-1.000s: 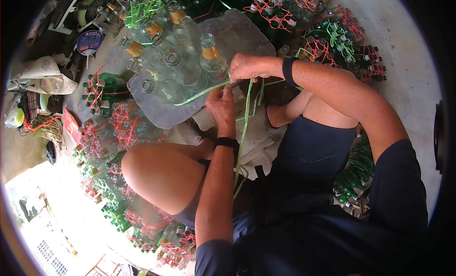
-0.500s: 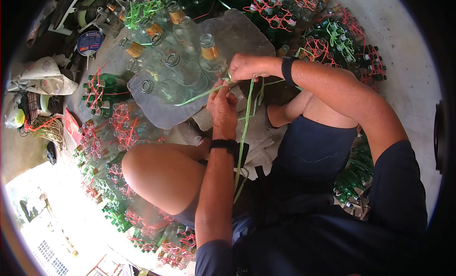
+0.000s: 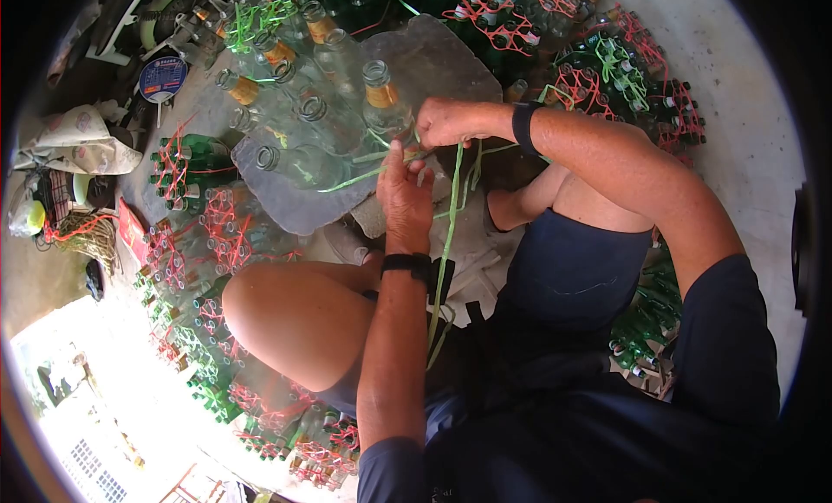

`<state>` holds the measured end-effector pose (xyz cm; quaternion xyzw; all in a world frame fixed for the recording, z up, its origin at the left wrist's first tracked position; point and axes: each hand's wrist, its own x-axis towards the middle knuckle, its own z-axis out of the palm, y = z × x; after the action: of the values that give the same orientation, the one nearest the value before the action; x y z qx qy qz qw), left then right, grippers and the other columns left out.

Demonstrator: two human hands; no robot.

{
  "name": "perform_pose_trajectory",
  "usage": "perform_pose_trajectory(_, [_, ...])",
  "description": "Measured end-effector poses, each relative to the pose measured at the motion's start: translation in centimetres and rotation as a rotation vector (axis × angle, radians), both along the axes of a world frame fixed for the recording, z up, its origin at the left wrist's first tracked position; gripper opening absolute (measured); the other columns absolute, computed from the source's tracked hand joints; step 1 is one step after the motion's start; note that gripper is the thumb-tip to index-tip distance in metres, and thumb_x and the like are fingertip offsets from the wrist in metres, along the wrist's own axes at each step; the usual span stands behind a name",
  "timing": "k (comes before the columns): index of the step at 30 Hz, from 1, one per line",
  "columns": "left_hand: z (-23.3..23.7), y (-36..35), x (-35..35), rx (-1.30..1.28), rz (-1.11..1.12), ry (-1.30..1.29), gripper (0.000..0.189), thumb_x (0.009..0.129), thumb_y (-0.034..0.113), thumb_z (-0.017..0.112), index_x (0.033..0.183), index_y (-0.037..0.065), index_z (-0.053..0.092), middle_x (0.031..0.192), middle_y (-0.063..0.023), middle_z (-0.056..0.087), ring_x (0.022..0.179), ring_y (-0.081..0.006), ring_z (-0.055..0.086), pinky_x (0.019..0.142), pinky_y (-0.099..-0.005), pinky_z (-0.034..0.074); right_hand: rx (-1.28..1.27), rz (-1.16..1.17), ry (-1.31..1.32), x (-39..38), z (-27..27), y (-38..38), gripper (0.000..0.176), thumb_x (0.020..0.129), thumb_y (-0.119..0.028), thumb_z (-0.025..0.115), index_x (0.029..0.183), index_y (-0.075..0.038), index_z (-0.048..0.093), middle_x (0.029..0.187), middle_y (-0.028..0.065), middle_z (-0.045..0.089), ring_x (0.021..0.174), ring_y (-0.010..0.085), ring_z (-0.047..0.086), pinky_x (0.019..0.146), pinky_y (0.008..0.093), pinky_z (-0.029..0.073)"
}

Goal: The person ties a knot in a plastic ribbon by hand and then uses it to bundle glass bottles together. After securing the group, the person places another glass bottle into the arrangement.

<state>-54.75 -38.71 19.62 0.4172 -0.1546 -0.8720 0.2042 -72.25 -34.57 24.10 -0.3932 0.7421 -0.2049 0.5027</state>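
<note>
Clear glass bottles (image 3: 386, 113), some with orange neck labels, stand close together on a dark stone slab (image 3: 286, 201). Green plastic twine (image 3: 446, 260) runs around the base of the near bottles and hangs down toward my lap. My right hand (image 3: 446, 123) is closed on the twine beside the nearest labelled bottle. Just below it, my left hand (image 3: 405, 195) has a finger raised against the twine by the bottles, the others curled. Its exact grip is partly hidden. One clear bottle (image 3: 303, 165) leans toward the slab's left edge.
Bundles of green bottles (image 3: 192, 165) tied with red twine surround the slab. More tied bottles (image 3: 598, 74) stand at the upper right. A round fan (image 3: 163, 77) and a cloth sack (image 3: 82, 139) lie at the left. My knees flank the slab's near side.
The twine between my hands has drawn in toward the bottles, with a strand now showing at the near bottle's base. My left hand's finger has straightened upward; my right hand has barely shifted.
</note>
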Motion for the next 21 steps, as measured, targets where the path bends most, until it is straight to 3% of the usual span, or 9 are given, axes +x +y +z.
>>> perform_pose_trajectory(5, [-1.0, 0.0, 0.0, -0.02, 0.009, -0.063, 0.022, 0.093, 0.029, 0.076, 0.106, 0.017, 0.065, 0.095, 0.0027, 0.063, 0.087, -0.0134, 0.057, 0.084, -0.0374, 0.046, -0.013, -0.003, -0.029, 0.0, 0.0, 0.1, 0.018, 0.08, -0.011, 0.066, 0.065, -0.003, 0.059, 0.058, 0.001, 0.048, 0.048, 0.0134, 0.045, 0.039, 0.0333, 0.039])
perform_pose_trajectory(11, [0.1, 0.2, -0.3, -0.094, 0.072, -0.087, 0.017, 0.092, 0.008, 0.066, 0.109, 0.006, 0.063, 0.096, -0.0047, 0.066, 0.085, -0.0172, 0.061, 0.083, -0.0391, 0.052, -0.008, 0.022, -0.025, -0.1, 0.0, 0.1, 0.019, 0.078, -0.01, 0.064, 0.062, -0.005, 0.055, 0.059, 0.0008, 0.047, 0.05, 0.0145, 0.044, 0.041, 0.0349, 0.039])
perform_pose_trajectory(16, [-0.7, 0.1, 0.6, -0.132, -0.099, -0.128, 0.011, 0.099, 0.011, 0.062, 0.104, 0.001, 0.064, 0.085, -0.0065, 0.065, 0.066, -0.0147, 0.057, 0.062, -0.029, 0.051, -0.002, 0.028, -0.019, -0.3, -0.5, 0.0, 0.018, 0.079, -0.01, 0.064, 0.064, -0.004, 0.056, 0.059, 0.0014, 0.048, 0.047, 0.0145, 0.043, 0.039, 0.0343, 0.037])
perform_pose_trajectory(21, [-1.0, -0.1, 1.2, -0.304, -0.271, -0.176, 0.017, 0.103, 0.017, 0.061, 0.1, 0.001, 0.066, 0.075, -0.0005, 0.057, 0.057, -0.01, 0.049, 0.053, -0.0256, 0.044, -0.047, 0.144, 0.082, -0.7, -0.4, -0.1, 0.017, 0.084, -0.012, 0.067, 0.072, 0.0, 0.064, 0.057, 0.0039, 0.052, 0.043, 0.0142, 0.047, 0.037, 0.0329, 0.038])
